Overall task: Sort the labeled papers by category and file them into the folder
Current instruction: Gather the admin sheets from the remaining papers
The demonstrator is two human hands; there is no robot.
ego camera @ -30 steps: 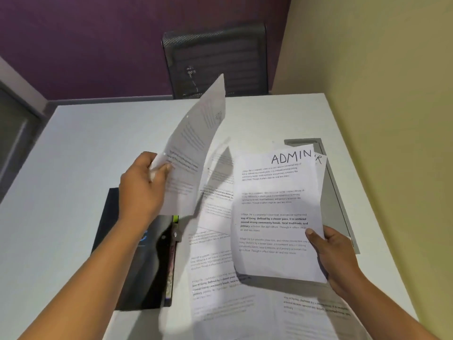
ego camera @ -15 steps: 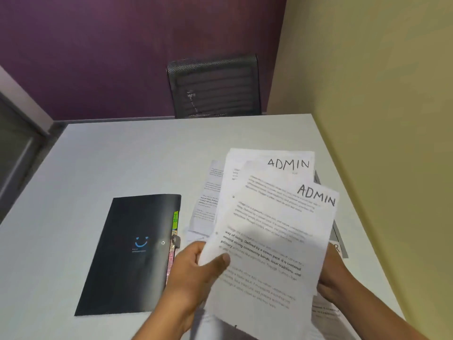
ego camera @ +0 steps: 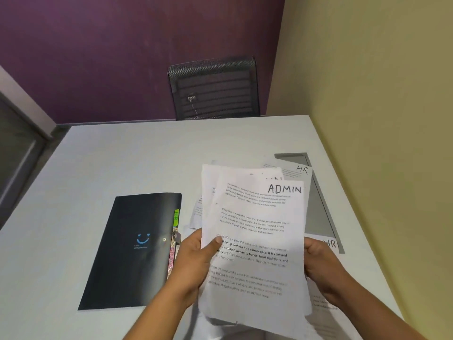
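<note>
Since half a second ago, the two white printed sheets headed ADMIN (ego camera: 255, 241) have slid closer together, and the rear one's label is now almost hidden behind the front one. The left hand (ego camera: 193, 261) pinches the stack's left edge, thumb on top; the right hand (ego camera: 318, 261) grips the right edge. The stack hangs above the white table (ego camera: 122, 163) at 3 o'clock of the closed black plastic folder (ego camera: 132, 251), with loose HR-labelled sheets (ego camera: 297, 171) lying at 1 o'clock of the stack. To square it well, the person should probably ease both grips slightly and tap the edges flush — then match the folder's coloured tabs (ego camera: 176, 217).
</note>
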